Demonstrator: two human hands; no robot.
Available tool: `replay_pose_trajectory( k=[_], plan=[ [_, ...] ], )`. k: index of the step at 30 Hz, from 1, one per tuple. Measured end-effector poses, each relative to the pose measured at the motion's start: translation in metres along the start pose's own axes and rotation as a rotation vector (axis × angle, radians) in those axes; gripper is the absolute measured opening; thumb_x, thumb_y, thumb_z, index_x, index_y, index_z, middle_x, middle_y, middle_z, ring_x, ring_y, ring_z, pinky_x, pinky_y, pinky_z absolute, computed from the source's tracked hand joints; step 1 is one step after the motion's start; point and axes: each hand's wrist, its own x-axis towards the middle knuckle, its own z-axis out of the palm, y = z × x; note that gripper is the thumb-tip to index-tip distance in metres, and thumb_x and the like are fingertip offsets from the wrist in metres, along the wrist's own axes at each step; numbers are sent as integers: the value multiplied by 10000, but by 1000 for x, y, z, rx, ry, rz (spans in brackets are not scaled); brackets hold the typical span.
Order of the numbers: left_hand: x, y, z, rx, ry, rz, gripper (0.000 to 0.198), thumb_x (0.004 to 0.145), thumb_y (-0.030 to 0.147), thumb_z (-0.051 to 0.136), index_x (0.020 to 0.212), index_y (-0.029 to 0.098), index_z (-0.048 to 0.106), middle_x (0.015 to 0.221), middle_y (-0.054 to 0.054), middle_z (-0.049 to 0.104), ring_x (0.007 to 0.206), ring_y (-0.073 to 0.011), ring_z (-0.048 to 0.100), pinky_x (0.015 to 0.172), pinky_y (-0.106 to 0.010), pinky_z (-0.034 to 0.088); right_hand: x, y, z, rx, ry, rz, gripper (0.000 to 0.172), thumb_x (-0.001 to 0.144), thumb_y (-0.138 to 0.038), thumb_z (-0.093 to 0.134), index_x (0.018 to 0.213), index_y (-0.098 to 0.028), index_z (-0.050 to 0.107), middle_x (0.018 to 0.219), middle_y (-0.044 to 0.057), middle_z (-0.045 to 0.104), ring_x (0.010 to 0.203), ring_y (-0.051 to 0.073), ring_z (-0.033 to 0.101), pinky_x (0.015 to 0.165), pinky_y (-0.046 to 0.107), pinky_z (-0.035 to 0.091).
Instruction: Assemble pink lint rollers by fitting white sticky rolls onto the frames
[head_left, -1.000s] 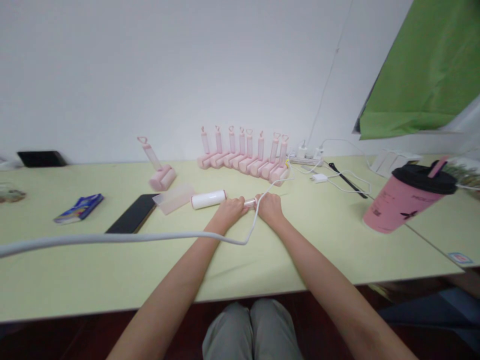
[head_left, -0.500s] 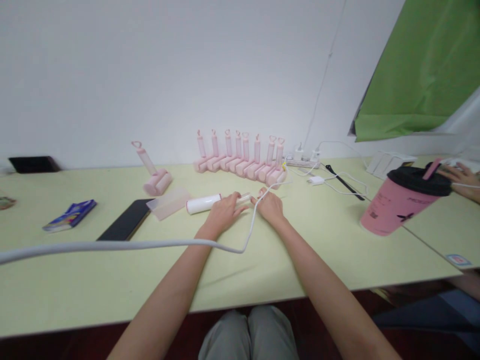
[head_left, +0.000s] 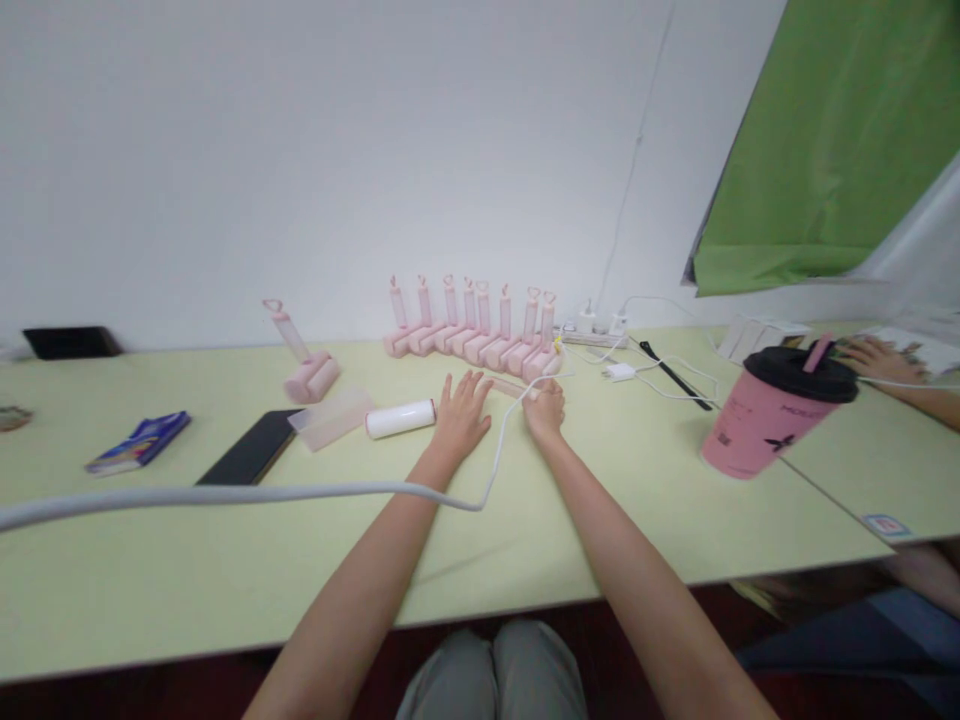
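My left hand (head_left: 461, 412) lies over the table with its fingers spread and holds nothing. Its thumb side is close to the left end of a slim clear tube (head_left: 505, 387). The other end of that tube goes into my right hand (head_left: 545, 408), whose fingers are curled closed around it. Just left of my left hand a white roll with pink-rimmed ends (head_left: 401, 419) rests on its side. Beside the roll lies a flat translucent pink sheet (head_left: 330, 420). Behind my hands stands a row of pink lint rollers (head_left: 480, 346), clear handles upright with loops on top.
A single pink lint roller (head_left: 313, 377) stands at left, near a dark phone (head_left: 251, 447) and a blue packet (head_left: 142, 442). A pink cup (head_left: 765, 420), white charger (head_left: 619, 371) and black strap (head_left: 675, 375) are at right. Another person's hand (head_left: 874, 358) is beyond. A white cable (head_left: 225, 494) crosses the foreground.
My left hand has opened out, its fingers lifting off the clear tube and spreading. My right hand has curled around the tube's end. The view has shifted slightly.
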Motion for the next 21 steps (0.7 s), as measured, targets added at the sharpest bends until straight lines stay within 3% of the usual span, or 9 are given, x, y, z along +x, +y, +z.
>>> replay_pose_trajectory(
  k=[3, 5, 8, 10, 13, 16, 18, 21],
  plan=[
    [-19, -29, -25, 67, 34, -130, 625, 694, 323, 612, 1277, 220, 413, 1406, -119, 350, 1319, -297, 258, 1067, -542, 112, -10, -7, -4, -12, 48, -12, 533, 777, -304, 465, 1283, -155, 387, 1319, 181, 372, 1193, 290, 367, 896, 439, 351],
    [-31, -54, -37, 71, -29, -297, 586, 662, 389, 641, 1203, 222, 488, 1309, -131, 472, 1232, -316, 388, 1015, -542, 225, -19, -11, -5, -14, 67, -52, 485, 781, -283, 468, 1246, -147, 437, 1280, 178, 410, 1178, 287, 369, 905, 429, 339],
    [-42, -81, -43, 1, -202, -454, 501, 647, 468, 643, 1070, 207, 583, 1025, -120, 648, 970, -297, 583, 837, -426, 413, -29, -13, -6, -5, 93, -139, 402, 778, -213, 453, 1168, -140, 520, 1170, 179, 483, 1115, 290, 402, 895, 417, 335],
    [-43, -84, -43, -35, -203, -471, 485, 664, 525, 609, 1026, 203, 610, 947, -119, 669, 894, -293, 609, 742, -367, 438, -34, -15, -8, 12, 116, -196, 370, 781, -179, 427, 1128, -153, 554, 1101, 161, 514, 1080, 279, 420, 899, 415, 331],
    [-36, -69, -38, -193, -101, -468, 538, 669, 611, 560, 999, 190, 622, 904, -115, 676, 857, -284, 613, 701, -340, 436, -37, -21, -12, 148, 73, -341, 353, 820, -187, 372, 1117, -166, 561, 1042, 121, 537, 1028, 231, 455, 904, 376, 349],
    [-24, -40, -26, -693, -32, -499, 595, 707, 650, 486, 987, 139, 604, 889, -104, 673, 793, -231, 616, 662, -305, 452, -42, -32, -12, 427, -48, -498, 382, 871, -271, 350, 1213, -170, 487, 1103, 107, 530, 985, 181, 490, 863, 302, 398],
    [-18, -21, -14, -1103, -36, -551, 645, 784, 645, 351, 1058, 98, 555, 894, -116, 667, 742, -199, 617, 639, -302, 466, -46, -37, -9, 576, -149, -533, 407, 883, -331, 366, 1250, -177, 449, 1136, 101, 530, 961, 165, 513, 828, 275, 422],
    [-17, -2, 0, -1286, -120, -576, 600, 746, 606, 464, 1024, 85, 570, 891, -113, 661, 727, -188, 601, 628, -296, 469, -48, -38, -5, 651, -264, -472, 391, 878, -375, 390, 1194, -171, 495, 1076, 86, 575, 922, 161, 537, 799, 263, 440]
  ],
)
